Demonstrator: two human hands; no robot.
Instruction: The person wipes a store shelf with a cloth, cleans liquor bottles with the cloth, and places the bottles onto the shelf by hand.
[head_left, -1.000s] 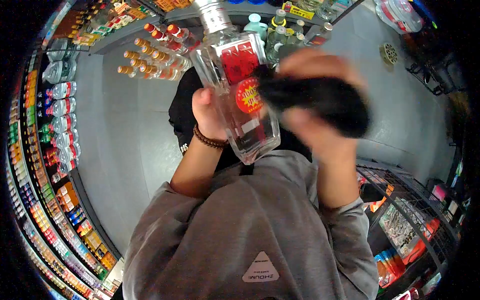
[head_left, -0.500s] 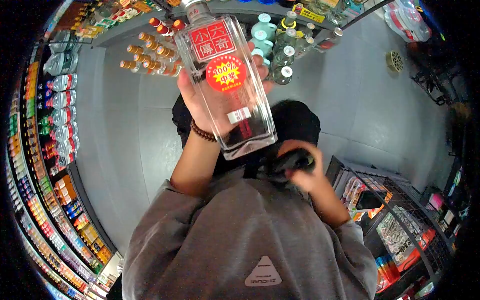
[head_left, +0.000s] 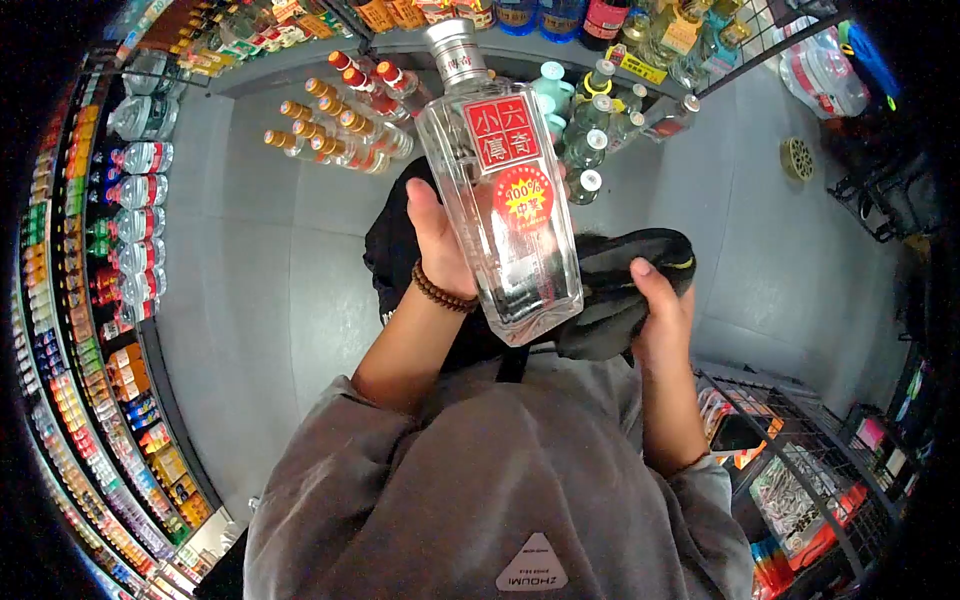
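My left hand [head_left: 441, 240], with a brown bead bracelet at the wrist, is closed around a clear glass liquor bottle [head_left: 472, 190]. The bottle is tilted, its silver cap toward the shelf, and carries a red label with white characters and a round red and yellow sticker. Its body hides most of my left fingers. In my right hand [head_left: 664, 318] is a dark cloth [head_left: 615, 280] with a yellowish mark, pinched under the thumb just right of the bottle's base. Part of the cloth lies behind the bottle.
Several orange-capped bottles [head_left: 345, 145] and red-capped bottles [head_left: 362, 85] stand on the grey floor ahead. Beside them are green bottles [head_left: 588, 150]. Stocked shelves [head_left: 75, 330] line the left side. A black wire rack [head_left: 800, 430] is at lower right.
The bottle has shifted right and slightly down with my left hand. My right hand has moved right and up, and the bunched cloth is now spread out beside the bottle.
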